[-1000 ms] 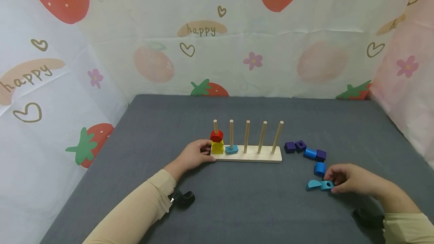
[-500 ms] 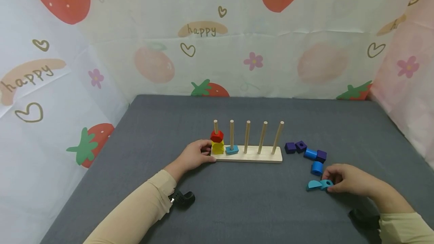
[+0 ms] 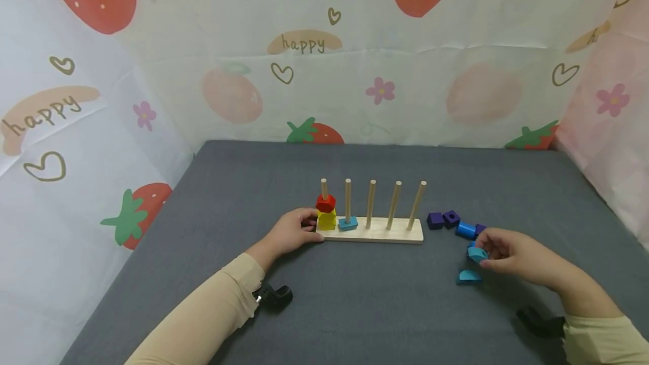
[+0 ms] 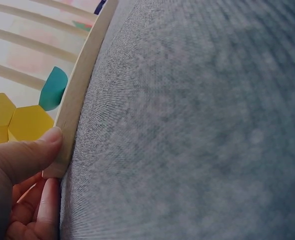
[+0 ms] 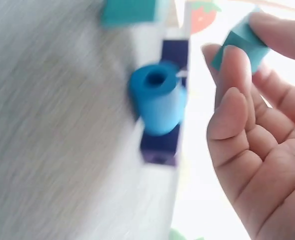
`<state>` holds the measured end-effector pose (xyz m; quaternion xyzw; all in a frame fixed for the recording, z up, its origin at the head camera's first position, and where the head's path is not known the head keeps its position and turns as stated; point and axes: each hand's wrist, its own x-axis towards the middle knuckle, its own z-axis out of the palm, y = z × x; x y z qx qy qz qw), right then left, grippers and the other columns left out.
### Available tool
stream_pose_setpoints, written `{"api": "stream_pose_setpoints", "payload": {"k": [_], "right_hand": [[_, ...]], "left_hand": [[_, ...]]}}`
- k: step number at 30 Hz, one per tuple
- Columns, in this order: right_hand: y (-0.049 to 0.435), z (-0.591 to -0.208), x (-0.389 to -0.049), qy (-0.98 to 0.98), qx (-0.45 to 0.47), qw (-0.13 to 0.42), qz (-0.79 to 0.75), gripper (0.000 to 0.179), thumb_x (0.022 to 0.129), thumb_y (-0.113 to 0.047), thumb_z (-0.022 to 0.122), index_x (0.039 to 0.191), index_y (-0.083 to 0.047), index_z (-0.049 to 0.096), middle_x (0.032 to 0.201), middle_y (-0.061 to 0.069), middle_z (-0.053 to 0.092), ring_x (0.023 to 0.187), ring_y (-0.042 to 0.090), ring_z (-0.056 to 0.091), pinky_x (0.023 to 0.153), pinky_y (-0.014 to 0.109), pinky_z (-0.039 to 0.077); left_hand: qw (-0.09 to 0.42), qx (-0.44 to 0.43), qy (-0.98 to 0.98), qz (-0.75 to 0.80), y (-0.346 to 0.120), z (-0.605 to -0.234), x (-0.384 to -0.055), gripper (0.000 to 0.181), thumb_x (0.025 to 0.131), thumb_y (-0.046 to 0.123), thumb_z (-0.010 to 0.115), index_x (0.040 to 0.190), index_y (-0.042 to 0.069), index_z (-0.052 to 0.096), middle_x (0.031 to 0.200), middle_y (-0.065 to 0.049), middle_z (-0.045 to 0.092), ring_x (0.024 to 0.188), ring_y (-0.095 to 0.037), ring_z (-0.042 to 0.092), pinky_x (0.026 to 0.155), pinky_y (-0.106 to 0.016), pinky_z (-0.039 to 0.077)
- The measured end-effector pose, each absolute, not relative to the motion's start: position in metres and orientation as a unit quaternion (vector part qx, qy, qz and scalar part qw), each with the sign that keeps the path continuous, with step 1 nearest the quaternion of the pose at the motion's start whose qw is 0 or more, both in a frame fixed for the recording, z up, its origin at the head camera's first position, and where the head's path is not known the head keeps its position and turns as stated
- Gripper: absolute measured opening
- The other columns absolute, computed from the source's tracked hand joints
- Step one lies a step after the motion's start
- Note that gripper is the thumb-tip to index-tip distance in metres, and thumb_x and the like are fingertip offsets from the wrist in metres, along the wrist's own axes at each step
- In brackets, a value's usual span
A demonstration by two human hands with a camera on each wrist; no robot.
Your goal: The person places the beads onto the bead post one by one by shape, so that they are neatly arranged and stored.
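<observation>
The left hand (image 3: 290,231) pinches the wooden peg stand (image 3: 377,235), the right hand (image 3: 519,253) 1 teal block (image 3: 476,254); gentle, steady holds should work best.

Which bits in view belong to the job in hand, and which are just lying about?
Part of the job:
wooden peg base, gripped by the left hand
held teal block, pinched by the right hand
red block, yellow blocks and threaded teal block, on pegs
loose purple blocks, blue cylinders and teal half-round: likely, similar style

Just there:
grey cloth
strawberry-print backdrop
black wrist gear
</observation>
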<state>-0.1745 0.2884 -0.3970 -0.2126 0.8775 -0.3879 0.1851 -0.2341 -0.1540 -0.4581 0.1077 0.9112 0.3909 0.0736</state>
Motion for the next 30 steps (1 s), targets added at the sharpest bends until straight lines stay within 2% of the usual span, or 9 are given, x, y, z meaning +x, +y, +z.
{"api": "stream_pose_setpoints", "payload": {"k": [7,12,17,23,30], "right_hand": [[0.262,-0.382,-0.176,0.881,-0.219,0.127,-0.401,0.035,0.088,-0.02,0.062,0.119,-0.011,0.048,0.096,0.011,0.056,0.076,0.016,0.058,0.062,0.029,0.048],[0.247,-0.372,-0.18,0.867,-0.223,0.118,-0.43,0.036,0.091,-0.018,0.057,0.125,-0.011,0.047,0.103,0.014,0.054,0.081,0.021,0.061,0.068,0.034,0.051],[0.233,-0.363,-0.184,0.859,-0.222,0.116,-0.447,0.034,0.092,-0.019,0.056,0.122,-0.007,0.048,0.102,0.013,0.055,0.083,0.019,0.062,0.07,0.031,0.053],[0.214,-0.35,-0.191,0.865,-0.237,0.09,-0.433,0.03,0.089,-0.025,0.059,0.115,-0.013,0.051,0.1,0.009,0.06,0.084,0.017,0.061,0.069,0.031,0.051],[0.187,-0.334,-0.2,0.861,-0.261,0.066,-0.432,0.029,0.088,-0.024,0.062,0.112,-0.011,0.053,0.099,0.005,0.06,0.089,0.017,0.058,0.068,0.03,0.049]], "left_hand": [[0.073,0.109,0.911,0.391,-0.155,-0.46,-0.234,0.048,0.073,0.023,0.077,0.117,0.015,0.06,0.106,0.001,0.058,0.093,-0.013,0.054,0.084,-0.028,0.048],[0.075,0.109,0.91,0.393,-0.155,-0.46,-0.234,0.048,0.073,0.023,0.077,0.117,0.015,0.06,0.107,0.001,0.058,0.093,-0.013,0.054,0.084,-0.028,0.048],[0.077,0.11,0.909,0.395,-0.155,-0.461,-0.236,0.047,0.073,0.022,0.077,0.117,0.015,0.06,0.106,0.001,0.058,0.093,-0.013,0.054,0.084,-0.027,0.048],[0.074,0.109,0.907,0.401,-0.155,-0.462,-0.237,0.047,0.073,0.021,0.078,0.116,0.014,0.061,0.106,0.0,0.058,0.092,-0.012,0.054,0.083,-0.027,0.048],[0.077,0.105,0.907,0.4,-0.154,-0.462,-0.237,0.048,0.073,0.021,0.078,0.117,0.014,0.06,0.107,0.0,0.058,0.093,-0.013,0.054,0.084,-0.027,0.048]]}}
